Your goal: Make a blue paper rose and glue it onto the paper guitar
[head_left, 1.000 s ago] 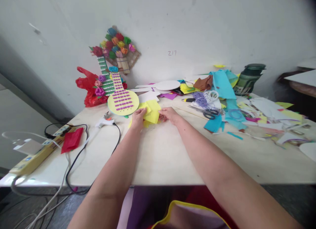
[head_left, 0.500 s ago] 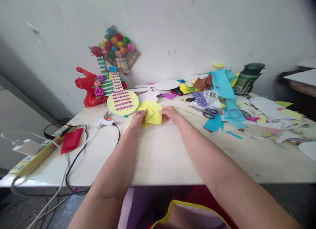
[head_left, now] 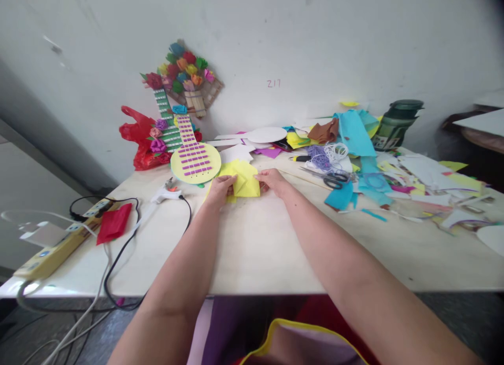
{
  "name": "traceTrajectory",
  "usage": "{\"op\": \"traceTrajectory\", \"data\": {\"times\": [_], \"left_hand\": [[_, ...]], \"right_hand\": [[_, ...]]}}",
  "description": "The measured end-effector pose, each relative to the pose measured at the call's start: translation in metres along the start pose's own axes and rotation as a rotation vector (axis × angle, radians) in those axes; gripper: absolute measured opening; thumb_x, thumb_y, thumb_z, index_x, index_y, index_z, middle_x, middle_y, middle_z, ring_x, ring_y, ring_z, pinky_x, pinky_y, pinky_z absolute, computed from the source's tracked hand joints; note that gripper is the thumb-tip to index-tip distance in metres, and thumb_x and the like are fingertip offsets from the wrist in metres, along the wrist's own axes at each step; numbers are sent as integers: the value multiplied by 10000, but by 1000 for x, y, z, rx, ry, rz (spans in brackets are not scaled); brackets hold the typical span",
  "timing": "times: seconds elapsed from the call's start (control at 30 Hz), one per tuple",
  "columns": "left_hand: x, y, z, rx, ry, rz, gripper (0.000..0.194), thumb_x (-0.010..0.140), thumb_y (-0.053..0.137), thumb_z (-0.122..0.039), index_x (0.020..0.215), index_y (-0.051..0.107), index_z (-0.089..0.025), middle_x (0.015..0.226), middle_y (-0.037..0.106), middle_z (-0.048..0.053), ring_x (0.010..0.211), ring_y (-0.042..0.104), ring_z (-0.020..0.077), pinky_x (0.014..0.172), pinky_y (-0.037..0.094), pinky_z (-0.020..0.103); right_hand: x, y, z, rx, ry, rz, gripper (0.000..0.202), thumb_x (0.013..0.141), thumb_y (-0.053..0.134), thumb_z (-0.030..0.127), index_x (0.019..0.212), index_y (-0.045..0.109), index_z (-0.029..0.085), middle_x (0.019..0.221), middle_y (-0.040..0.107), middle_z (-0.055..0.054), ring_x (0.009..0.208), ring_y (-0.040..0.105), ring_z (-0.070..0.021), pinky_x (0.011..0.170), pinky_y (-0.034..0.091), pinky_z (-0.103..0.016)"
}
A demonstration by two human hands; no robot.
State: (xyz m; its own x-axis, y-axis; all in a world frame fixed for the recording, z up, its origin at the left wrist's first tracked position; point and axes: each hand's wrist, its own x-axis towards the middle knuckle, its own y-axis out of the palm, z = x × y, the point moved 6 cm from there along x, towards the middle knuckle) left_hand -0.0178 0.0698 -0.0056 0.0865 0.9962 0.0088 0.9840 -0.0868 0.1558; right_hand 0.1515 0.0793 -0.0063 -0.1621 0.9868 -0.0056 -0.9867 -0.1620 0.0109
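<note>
A piece of yellow paper (head_left: 248, 180), partly folded over itself, is held just above the table between my two hands. My left hand (head_left: 222, 188) pinches its left side, fingers closed. At the right edge, my right hand (head_left: 272, 181) grips the paper between thumb and fingers. More yellow paper shows behind and under my left hand. Just beyond it, to the left, leans a guitar-shaped craft (head_left: 196, 165) with a pale yellow round body and purple strips.
Scissors (head_left: 334, 182), purple yarn (head_left: 319, 158) and blue paper pieces lie to the right, with heaped scraps farther over. A green bottle (head_left: 396, 126) stands behind. On the left are a glue gun (head_left: 167, 195), a red packet (head_left: 114, 224), cables and a power strip (head_left: 59, 244).
The yellow paper has shifted very slightly to the right at its front fold. Both hands keep their grip and have barely moved.
</note>
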Motion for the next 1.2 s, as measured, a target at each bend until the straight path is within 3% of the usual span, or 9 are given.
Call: {"op": "traceTrajectory", "data": {"times": [0.3, 0.47, 0.6, 0.93, 1.2], "left_hand": [[3, 1, 1, 30, 36, 9, 419, 532, 758, -393, 516, 413, -156, 402, 365, -71, 346, 336, 31, 363, 247, 170], [6, -2, 1, 30, 80, -18, 387, 558, 740, -396, 530, 437, -156, 411, 369, -74, 355, 341, 31, 371, 274, 172], [10, -9, 0, 17, 119, -108, 358, 569, 727, -397, 545, 460, -160, 416, 383, -71, 367, 371, 44, 389, 322, 181], [8, -16, -4, -123, 156, -221, 336, 573, 725, -397, 606, 494, -157, 446, 454, -61, 397, 423, 58, 438, 386, 199], [7, -9, -3, -216, 136, -184, 315, 585, 721, -374, 631, 500, -154, 489, 508, -47, 434, 471, 67, 471, 406, 202]], "right_hand": [[-1, 1, 0, 1, 1, 13, 106, 737, 608, 173, 643, 586, 129, 486, 595, 12, 421, 525, -78, 341, 321, -154], [-2, 2, 2, 41, -4, 42, 174, 747, 603, 259, 639, 576, 125, 491, 589, -2, 409, 513, -79, 336, 320, -161], [-4, 5, 2, 91, 30, 104, 186, 746, 586, 289, 651, 554, 133, 514, 603, -16, 427, 544, -98, 345, 344, -171], [-10, 19, 8, 194, -11, 374, 193, 670, 581, 143, 856, 619, 111, 821, 693, -98, 648, 646, -150, 451, 468, -192], [-8, 20, 1, 128, 9, 353, 157, 705, 651, 133, 858, 642, 99, 864, 704, -114, 667, 660, -136, 507, 493, -180]]}}
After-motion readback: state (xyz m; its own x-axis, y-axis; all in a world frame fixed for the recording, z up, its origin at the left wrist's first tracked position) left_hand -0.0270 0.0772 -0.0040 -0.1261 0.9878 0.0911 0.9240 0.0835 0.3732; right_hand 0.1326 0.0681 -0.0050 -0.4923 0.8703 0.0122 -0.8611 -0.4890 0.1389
